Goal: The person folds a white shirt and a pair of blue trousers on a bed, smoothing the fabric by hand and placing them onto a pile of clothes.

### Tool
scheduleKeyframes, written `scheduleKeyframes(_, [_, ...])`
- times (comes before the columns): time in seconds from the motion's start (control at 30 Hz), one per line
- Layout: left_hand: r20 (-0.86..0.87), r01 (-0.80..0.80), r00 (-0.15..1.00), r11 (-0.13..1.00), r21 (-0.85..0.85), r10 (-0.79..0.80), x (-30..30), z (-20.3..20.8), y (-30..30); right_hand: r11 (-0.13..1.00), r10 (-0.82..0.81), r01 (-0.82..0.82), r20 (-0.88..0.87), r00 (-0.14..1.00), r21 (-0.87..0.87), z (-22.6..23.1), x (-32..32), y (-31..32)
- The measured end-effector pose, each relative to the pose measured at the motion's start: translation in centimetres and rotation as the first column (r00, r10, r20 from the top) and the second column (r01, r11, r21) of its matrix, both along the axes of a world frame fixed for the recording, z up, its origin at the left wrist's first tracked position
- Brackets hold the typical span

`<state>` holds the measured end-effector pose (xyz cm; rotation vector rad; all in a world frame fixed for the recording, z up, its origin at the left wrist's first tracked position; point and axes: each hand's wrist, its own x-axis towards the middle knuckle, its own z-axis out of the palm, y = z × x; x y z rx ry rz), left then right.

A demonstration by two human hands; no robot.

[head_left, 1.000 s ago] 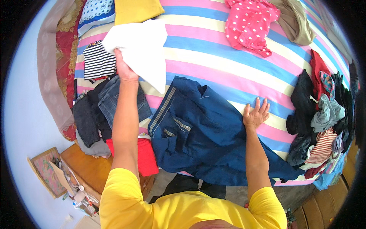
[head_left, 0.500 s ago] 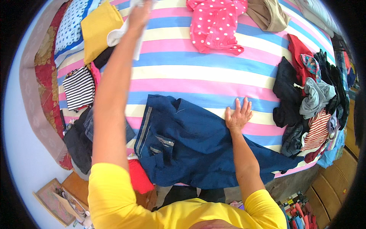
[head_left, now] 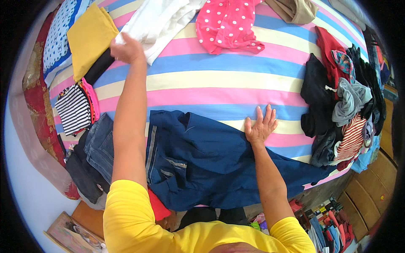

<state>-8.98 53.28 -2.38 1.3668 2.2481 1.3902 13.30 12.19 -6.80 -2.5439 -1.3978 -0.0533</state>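
My left hand is stretched far out at the left edge of a white garment. Its fingers are slightly blurred, so whether they grip the cloth is unclear. My right hand lies flat and open, fingers spread on the striped bedsheet, its heel at the upper edge of a navy blue garment. That garment spreads across the bed in front of me, with pale stripes along its left edge. Above the sheet's middle lies a pink garment with white dots.
Along the left are a folded yellow cloth, a black-and-white striped garment, jeans and a patterned pillow. A mixed clothes pile covers the right side. A tan garment lies at the back.
My left hand has come down and left, and the white garment now lies spread on the bed beside it. My right hand stays flat. The whole view has shifted slightly.
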Motion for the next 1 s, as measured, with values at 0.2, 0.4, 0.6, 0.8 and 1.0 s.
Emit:
scheduleKeyframes(0.2, [0.636,-0.097,0.746,0.977,-0.189,0.197,-3.8,0.1,-0.8,1.0,-0.001,0.001,0.017,1.0,-0.001,-0.2,0.0,-0.1])
scheduleKeyframes(0.4, [0.882,0.209,0.462,0.956,-0.208,0.091,-3.3,-1.9,1.4,1.0,-0.005,0.005,0.003,1.0,-0.003,-0.3,0.1,-0.2])
scheduleKeyframes(0.6, [0.86,0.454,0.501,0.876,-0.164,-0.098,0.9,-2.2,3.4,1.0,-0.002,0.002,0.002,1.0,-0.023,-0.1,0.1,-0.1])
scheduleKeyframes(0.8, [0.643,0.399,0.616,0.884,0.243,-0.455,-2.2,0.4,1.1,1.0,-0.004,0.004,-0.011,1.0,-0.025,0.0,0.1,-0.2])
scheduleKeyframes(1.0, [0.44,0.145,0.896,0.974,-0.172,-0.056,-9.5,-0.9,-2.7,0.999,-0.017,0.016,-0.02,1.0,-0.037,0.0,0.0,-0.2])
